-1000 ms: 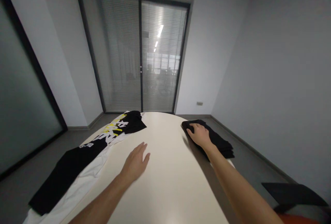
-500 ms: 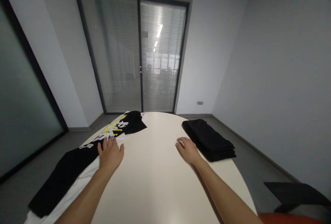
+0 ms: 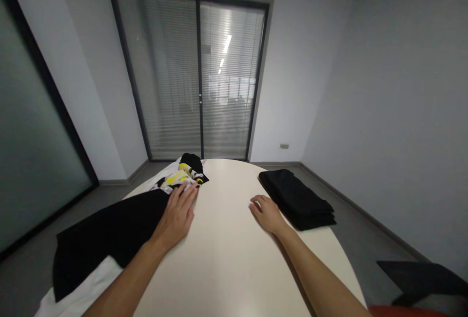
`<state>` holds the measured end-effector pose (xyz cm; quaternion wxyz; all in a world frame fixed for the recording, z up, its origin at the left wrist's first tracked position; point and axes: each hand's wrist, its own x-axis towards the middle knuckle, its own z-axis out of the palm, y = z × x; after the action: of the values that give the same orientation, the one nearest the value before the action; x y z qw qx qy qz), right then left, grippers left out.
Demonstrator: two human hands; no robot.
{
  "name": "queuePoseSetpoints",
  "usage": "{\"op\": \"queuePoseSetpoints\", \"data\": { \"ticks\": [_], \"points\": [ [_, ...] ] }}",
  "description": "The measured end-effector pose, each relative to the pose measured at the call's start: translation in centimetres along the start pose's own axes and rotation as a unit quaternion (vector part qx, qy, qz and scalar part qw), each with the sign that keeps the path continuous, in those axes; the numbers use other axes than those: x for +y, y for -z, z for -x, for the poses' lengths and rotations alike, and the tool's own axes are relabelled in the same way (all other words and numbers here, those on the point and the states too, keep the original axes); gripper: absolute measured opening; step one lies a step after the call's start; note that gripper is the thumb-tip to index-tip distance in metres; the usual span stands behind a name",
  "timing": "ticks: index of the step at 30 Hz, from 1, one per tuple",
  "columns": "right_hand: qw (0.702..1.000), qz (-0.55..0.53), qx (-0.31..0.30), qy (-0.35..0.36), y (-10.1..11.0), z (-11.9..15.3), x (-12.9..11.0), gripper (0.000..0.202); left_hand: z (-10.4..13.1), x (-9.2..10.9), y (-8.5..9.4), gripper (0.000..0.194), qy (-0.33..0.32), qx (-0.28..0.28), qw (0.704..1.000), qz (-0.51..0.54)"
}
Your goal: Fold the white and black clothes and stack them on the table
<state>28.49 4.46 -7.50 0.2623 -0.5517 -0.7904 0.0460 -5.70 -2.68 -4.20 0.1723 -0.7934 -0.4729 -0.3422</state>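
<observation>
My left hand [image 3: 177,215] lies on the right edge of a black T-shirt [image 3: 109,224]. Its fingers are stretched out over the cloth, with the thumb apart. The shirt's white and yellow print [image 3: 177,176] is bunched into folds just beyond the fingertips. White cloth [image 3: 91,280] shows beneath the shirt at the near left. My right hand [image 3: 267,213] rests on the table, fingers loosely bent and apart, holding nothing. Close beside it sits a stack of folded black cloth [image 3: 296,197].
Everything rests on a rounded, pale table [image 3: 226,248]. A black chair part [image 3: 420,275] and a red-orange surface [image 3: 398,311] stand at the lower right. Beyond the table is a glazed partition with blinds [image 3: 161,78].
My left hand has moved right and slightly toward me, and the black shirt has slid with it. The printed part has crumpled. My right hand has stayed put.
</observation>
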Motion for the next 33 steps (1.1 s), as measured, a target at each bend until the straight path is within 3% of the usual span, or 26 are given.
{"op": "queuePoseSetpoints", "data": {
  "ticks": [3,5,7,9,11,13,17,23,27,33],
  "points": [
    [1.000,0.002,-0.001,0.001,0.1,0.0,-0.1,0.030,0.1,2.8,-0.3,0.042,-0.084,-0.134,0.985,0.074],
    [1.000,0.004,-0.002,-0.002,0.2,0.1,-0.2,0.030,0.1,4.2,-0.6,0.032,-0.093,-0.170,0.977,0.084],
    [1.000,0.005,-0.003,-0.004,0.3,0.1,-0.3,0.030,0.2,4.6,-0.8,0.029,-0.050,-0.150,0.986,0.043],
    [1.000,0.006,-0.008,-0.006,0.3,0.1,-0.4,0.030,0.5,4.2,-1.1,0.041,0.031,-0.121,0.992,-0.019],
    [1.000,0.007,-0.012,-0.006,0.3,0.1,-0.4,0.030,1.0,3.4,-1.5,0.055,0.099,-0.137,0.984,-0.048],
    [1.000,0.007,-0.013,-0.004,0.2,0.1,-0.4,0.031,1.5,2.7,-1.9,0.053,0.123,-0.176,0.976,-0.037],
    [1.000,0.008,-0.011,0.001,0.0,0.1,-0.6,0.033,1.6,3.2,-1.7,0.041,0.085,-0.203,0.975,0.026],
    [1.000,-0.016,-0.021,-0.003,-0.2,0.0,-1.4,0.044,0.5,8.0,0.6,0.042,-0.043,-0.247,0.945,0.208],
    [0.998,-0.030,-0.026,-0.055,-0.7,-0.1,-1.4,0.057,-0.1,9.6,1.7,0.042,-0.051,-0.277,0.923,0.263],
    [0.994,-0.093,-0.026,-0.046,-0.7,-0.1,-1.6,0.027,0.4,9.1,1.0,0.051,-0.035,-0.257,0.937,0.234]
  ]
}}
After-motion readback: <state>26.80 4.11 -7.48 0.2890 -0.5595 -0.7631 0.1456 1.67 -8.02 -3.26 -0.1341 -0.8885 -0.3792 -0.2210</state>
